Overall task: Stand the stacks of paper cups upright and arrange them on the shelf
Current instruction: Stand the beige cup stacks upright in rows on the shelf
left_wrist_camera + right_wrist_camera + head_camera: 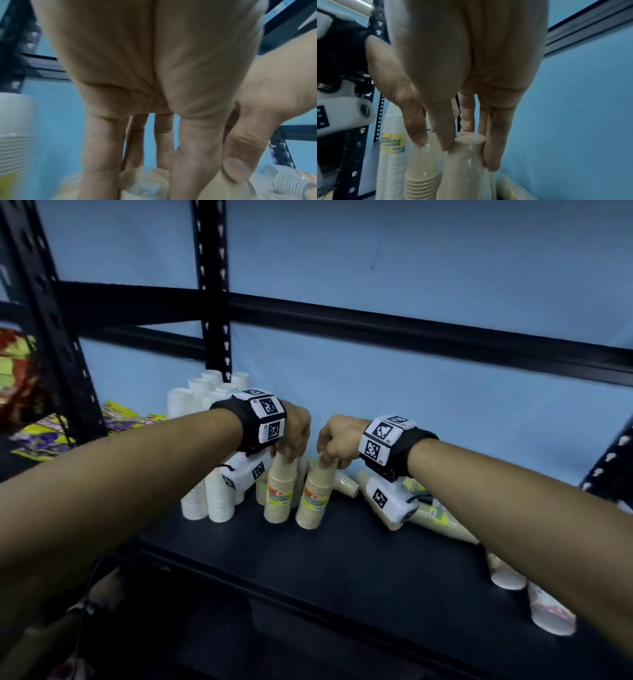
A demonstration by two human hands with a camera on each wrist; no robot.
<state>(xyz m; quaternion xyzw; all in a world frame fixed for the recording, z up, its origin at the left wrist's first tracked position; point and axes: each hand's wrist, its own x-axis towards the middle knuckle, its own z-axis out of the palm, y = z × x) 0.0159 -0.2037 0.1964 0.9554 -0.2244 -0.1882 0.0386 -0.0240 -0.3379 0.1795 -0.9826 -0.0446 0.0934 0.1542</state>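
Observation:
Two tan paper-cup stacks in clear wrap stand upright side by side on the black shelf. My left hand grips the top of the left tan stack. My right hand pinches the top of the right tan stack. In the right wrist view my right hand has fingers on both sides of that stack's top. The other tan stack stands just left of it. In the left wrist view my left hand points down onto a blurred wrapped stack top.
Upright white cup stacks stand left of the tan ones, more at the back by the black upright post. Wrapped stacks lie on their sides at the right and near the front right edge. Coloured packets lie far left.

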